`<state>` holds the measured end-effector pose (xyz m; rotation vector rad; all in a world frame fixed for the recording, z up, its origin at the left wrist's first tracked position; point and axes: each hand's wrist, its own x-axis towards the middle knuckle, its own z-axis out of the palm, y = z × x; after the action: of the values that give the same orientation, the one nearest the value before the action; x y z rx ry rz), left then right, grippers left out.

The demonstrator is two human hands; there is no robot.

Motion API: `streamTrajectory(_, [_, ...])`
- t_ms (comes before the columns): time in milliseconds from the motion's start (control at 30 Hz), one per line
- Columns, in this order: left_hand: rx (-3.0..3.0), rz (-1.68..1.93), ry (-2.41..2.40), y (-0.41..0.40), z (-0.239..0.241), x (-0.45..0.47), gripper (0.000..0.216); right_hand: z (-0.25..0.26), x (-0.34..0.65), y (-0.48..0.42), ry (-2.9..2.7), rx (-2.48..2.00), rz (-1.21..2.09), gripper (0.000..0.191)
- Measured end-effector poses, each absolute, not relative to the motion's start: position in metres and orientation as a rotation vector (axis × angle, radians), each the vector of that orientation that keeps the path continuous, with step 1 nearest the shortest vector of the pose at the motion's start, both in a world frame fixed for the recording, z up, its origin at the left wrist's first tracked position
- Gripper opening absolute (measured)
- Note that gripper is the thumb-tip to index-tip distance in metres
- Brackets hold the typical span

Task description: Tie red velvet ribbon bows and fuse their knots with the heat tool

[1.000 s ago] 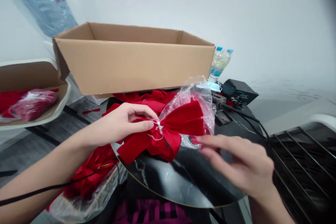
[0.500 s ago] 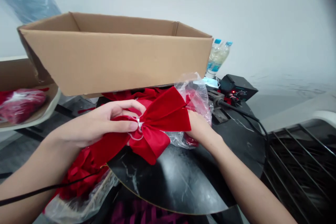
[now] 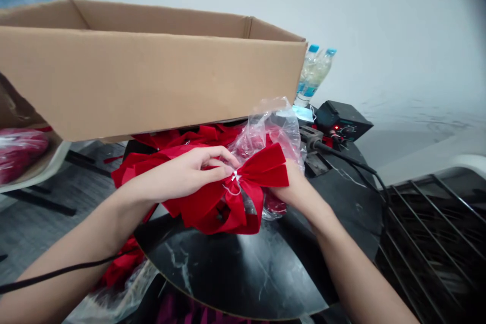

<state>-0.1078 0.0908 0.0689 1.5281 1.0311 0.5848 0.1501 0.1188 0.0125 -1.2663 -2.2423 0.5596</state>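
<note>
A red velvet bow (image 3: pixel 266 168) with a white tie at its middle is pinched between the thumb and fingers of my left hand (image 3: pixel 195 171). My right hand (image 3: pixel 294 185) is behind the bow, beside the clear plastic bag (image 3: pixel 279 114); its fingers are hidden, so their grip does not show. Red material shows through the bag. Below and behind my left hand lie several more red bows (image 3: pixel 178 154) on the black marbled tabletop (image 3: pixel 235 268).
A large cardboard box (image 3: pixel 170 78) stands behind the bows. To its right are bottles (image 3: pixel 313 78), a black control unit (image 3: pixel 343 124) with a lit red lamp and a cable. Lower left sits a plastic-lined container (image 3: pixel 129 288) holding red pieces. A black wire rack (image 3: pixel 429 223) is at right.
My left hand has moved right with the bow, closer to the plastic bag. My right hand stays near the bag. The camera view has shifted slightly.
</note>
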Motion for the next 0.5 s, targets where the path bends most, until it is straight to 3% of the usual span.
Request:
streamTrajectory(300, [1.664, 0.576, 0.989, 0.104, 0.038, -0.090, 0.025, 0.040, 0.174, 0.127, -1.618, -1.191, 0.938, 0.023])
streamTrajectory(500, [1.383, 0.957, 0.985, 0.105, 0.039, -0.067, 0.076, 0.049, 0.169, 0.114, -1.605, -0.973, 0.996, 0.014])
